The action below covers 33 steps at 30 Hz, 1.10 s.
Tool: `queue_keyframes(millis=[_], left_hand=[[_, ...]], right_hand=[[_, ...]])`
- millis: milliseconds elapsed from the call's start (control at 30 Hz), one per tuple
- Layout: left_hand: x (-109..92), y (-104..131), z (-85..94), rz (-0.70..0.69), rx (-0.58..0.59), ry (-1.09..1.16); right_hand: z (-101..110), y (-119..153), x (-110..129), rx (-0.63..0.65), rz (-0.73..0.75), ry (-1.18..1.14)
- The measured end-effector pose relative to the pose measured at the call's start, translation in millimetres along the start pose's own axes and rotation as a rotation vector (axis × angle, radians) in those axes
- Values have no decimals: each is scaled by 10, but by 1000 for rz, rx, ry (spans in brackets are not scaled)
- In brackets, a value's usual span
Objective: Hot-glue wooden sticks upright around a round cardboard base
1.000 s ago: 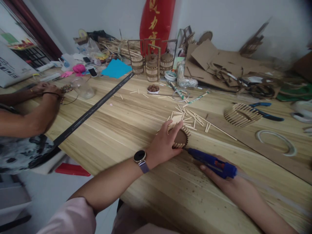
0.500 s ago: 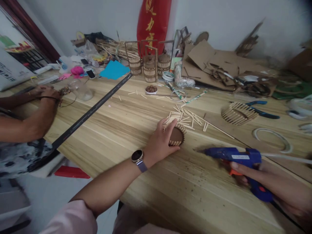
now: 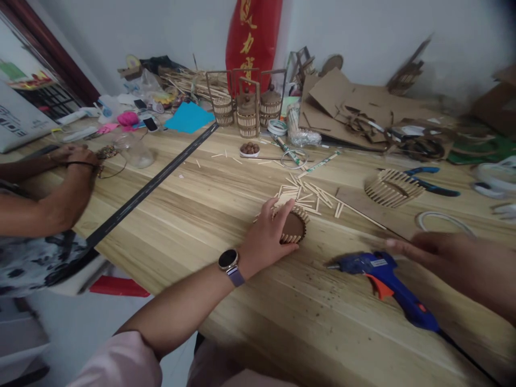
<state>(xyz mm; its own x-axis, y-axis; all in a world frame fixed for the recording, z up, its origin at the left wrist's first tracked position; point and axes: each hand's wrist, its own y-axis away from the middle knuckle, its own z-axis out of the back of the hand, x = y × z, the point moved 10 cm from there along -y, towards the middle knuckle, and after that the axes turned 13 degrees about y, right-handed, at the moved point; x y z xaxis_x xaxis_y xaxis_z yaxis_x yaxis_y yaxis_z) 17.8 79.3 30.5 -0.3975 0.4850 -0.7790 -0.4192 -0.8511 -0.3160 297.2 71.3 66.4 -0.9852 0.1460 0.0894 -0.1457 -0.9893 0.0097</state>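
Note:
My left hand [image 3: 266,234], with a watch on its wrist, is curled round the side of a small round basket [image 3: 294,226]. The basket has a brown disc base and short wooden sticks round its rim; my fingers partly hide it. To the right a blue glue gun [image 3: 374,269] with an orange trigger lies on the table, its nozzle toward the basket. My right hand [image 3: 435,252] is over the table just behind the gun, off its handle. It is smeared by motion and most of its fingers are hidden. Loose wooden sticks [image 3: 318,193] lie beyond the basket.
A slatted curved piece [image 3: 393,188] and blue-handled pliers [image 3: 435,185] lie at right. Finished baskets [image 3: 248,115] stand at the back, behind a bowl of brown balls [image 3: 250,149]. Cardboard [image 3: 342,99] is piled back right. Another person's hands [image 3: 76,153] are at left.
My right hand has let go of the glue gun and moved up behind it. The gun has turned a little and now lies on the table. My left hand stays on the basket.

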Motion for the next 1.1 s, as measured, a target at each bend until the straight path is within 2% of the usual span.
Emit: queue_keyframes(millis=[33,133,233,300,433,667,800,900,1000,1100], left_hand=[[-1,-1,-4,-2,2,3],[-2,-4,-2,1,5,3],[-11,-7,3,7,13,2],[-17,-8,6,9,17,8],[-28,-9,10,1,23,19],[-48,-7,-13,-3,50,23],[-55,-8,-12,-9,43,32],[-41,-10,-16,-1,44,36],[-28,-12,-19,5,48,29],[-19,-15,-21,6,50,24]], right_hand=[[-25,-47,125,84,17,113],[-92,-183,518,200,76,328],[-203,-320,875,167,174,402],[-282,-398,1000,122,196,428],[-409,-483,1106,88,222,463],[-492,-375,1171,177,292,373],[-374,-231,1160,132,320,238],[-262,-49,1221,103,397,31],[-224,156,1376,167,503,-207],[-273,263,1513,238,524,-229]])
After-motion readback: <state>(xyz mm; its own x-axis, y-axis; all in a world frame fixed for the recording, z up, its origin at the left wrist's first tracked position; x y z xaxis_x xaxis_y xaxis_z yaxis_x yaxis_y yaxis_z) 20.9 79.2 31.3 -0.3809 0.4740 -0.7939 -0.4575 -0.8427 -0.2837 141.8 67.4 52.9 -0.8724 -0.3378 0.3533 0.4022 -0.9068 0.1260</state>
